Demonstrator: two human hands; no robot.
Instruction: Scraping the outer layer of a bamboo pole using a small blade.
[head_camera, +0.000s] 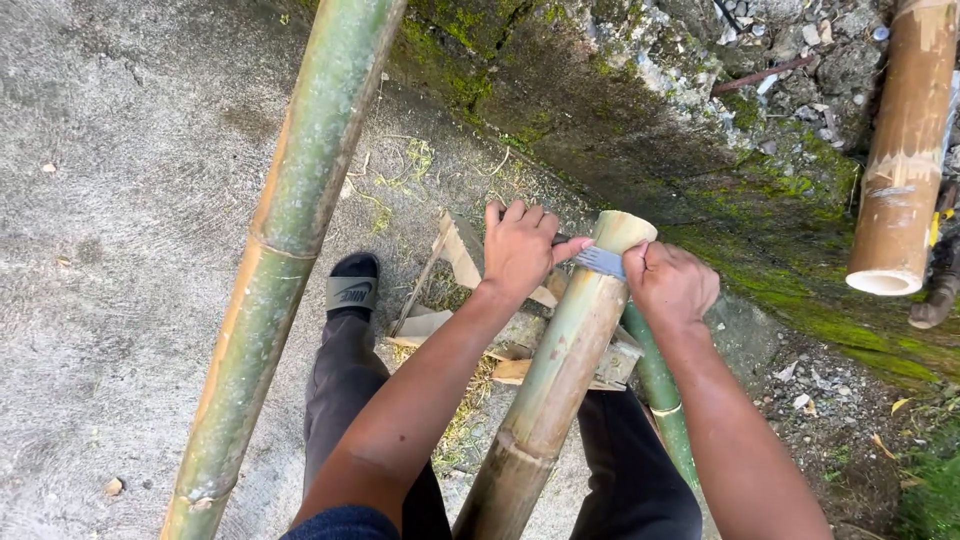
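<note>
bamboo pole (560, 380) – held upright between the legs, cut end uppermost | blade (600, 261) – laid across the pole's rim | left hand (518, 248) – pressed on the blade's back, fingers curled over | right hand (668, 284) – clenched on the handle | risk – blade judged liable to slip off the rounded rim toward the left fingers | containers – none seen

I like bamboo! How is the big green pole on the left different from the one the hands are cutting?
The left pole is greener and mottled; the held pole is yellower, tan lower down. The left pole runs out of the picture's top; the held pole ends in a cut, hollow top. A blade crosses the held pole, gripped by left hand and right hand. Both have ringed joints.
</note>
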